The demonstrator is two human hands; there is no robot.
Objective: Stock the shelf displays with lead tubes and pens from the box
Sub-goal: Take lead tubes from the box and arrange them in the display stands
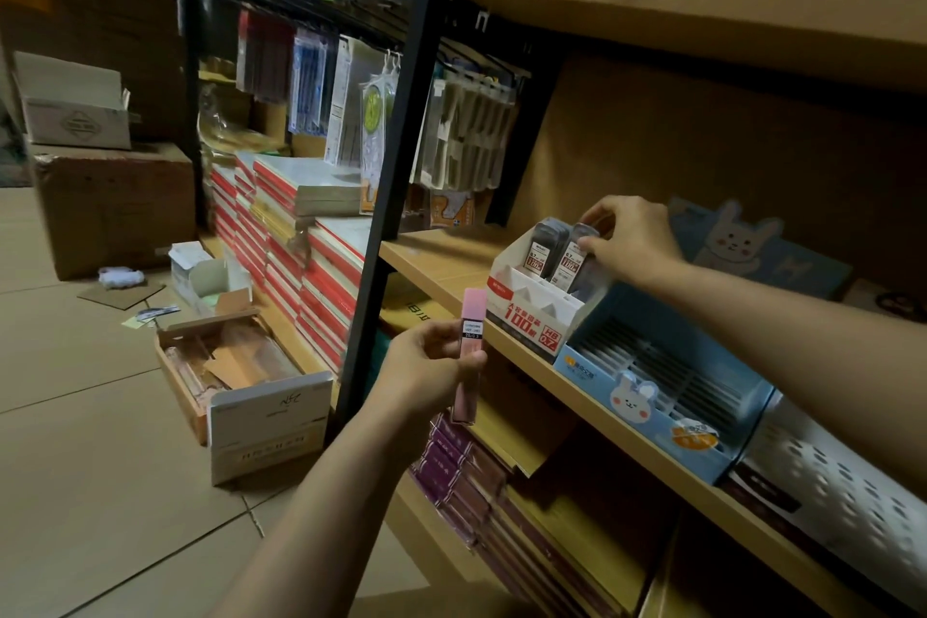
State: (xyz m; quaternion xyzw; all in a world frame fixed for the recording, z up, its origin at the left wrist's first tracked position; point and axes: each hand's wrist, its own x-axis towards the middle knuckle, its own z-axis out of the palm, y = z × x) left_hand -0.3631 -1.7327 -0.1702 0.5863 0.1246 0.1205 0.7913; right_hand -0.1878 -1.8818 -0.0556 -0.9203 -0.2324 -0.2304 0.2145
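From the head camera, the left hand (426, 366) grips a slim pink lead tube (469, 356), rectangular and glossy with a white printed label near its top, holding it upright in front of the wooden shelf (441, 261) edge, fingers and thumb curled round its middle. The right hand (629, 236) reaches over the shelf and pinches the top of a dark grey lead tube (572, 256) standing in the white cardboard display (526, 311), whose front carries red lettering; a second grey tube (539, 248) stands just beside it in the neighbouring slot (both show white and red labels). Touching that display on its right is a light blue cardboard display (652, 396) printed with a cartoon rabbit, its inside divided into narrow dark slots. Behind it a blue card with a larger rabbit figure (737, 236) leans against the brown back panel. To the right a white perforated metal tray (842, 482) rests on the same shelf. Down on the tiled floor, an open box (241, 366) with a white flap holds pinkish flat packs, and a smaller open carton (210, 281) sits near it. Stacks of red-edged notebooks (301, 256) fill the low shelf behind a black metal post (386, 196), and plastic-wrapped stationery packs (466, 131) hang above.
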